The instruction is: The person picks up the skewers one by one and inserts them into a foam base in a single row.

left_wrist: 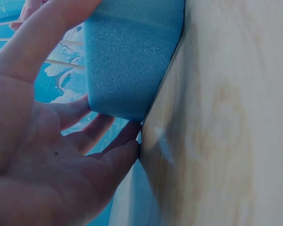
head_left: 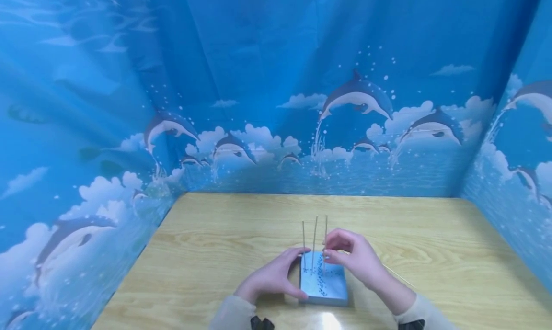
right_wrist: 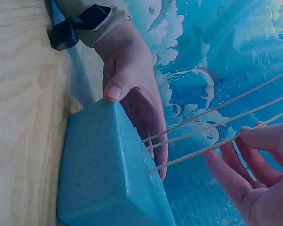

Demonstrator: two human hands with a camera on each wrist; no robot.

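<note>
Blue foam makes up the block [head_left: 323, 284] lying flat on the wooden table [head_left: 215, 239], between the two hands. Three thin wooden sticks [head_left: 314, 241] stand upright in its far end, side by side. The left hand [head_left: 271, 277] lies against the block's left side, thumb curled over the near top edge and fingers [left_wrist: 118, 160] stretched loosely along the side wall down to the table, so it cups the foam rather than squeezes it. The right hand [head_left: 353, 258] is just right of the sticks, above the block's far right corner; its thumb and fingertips [right_wrist: 254, 134] close lightly on the rightmost stick, the other fingers half spread and relaxed. One more stick [head_left: 398, 276] lies on the table behind the right wrist. Dolphin-printed blue cloth [head_left: 276, 105] walls in the table beyond both hands
</note>
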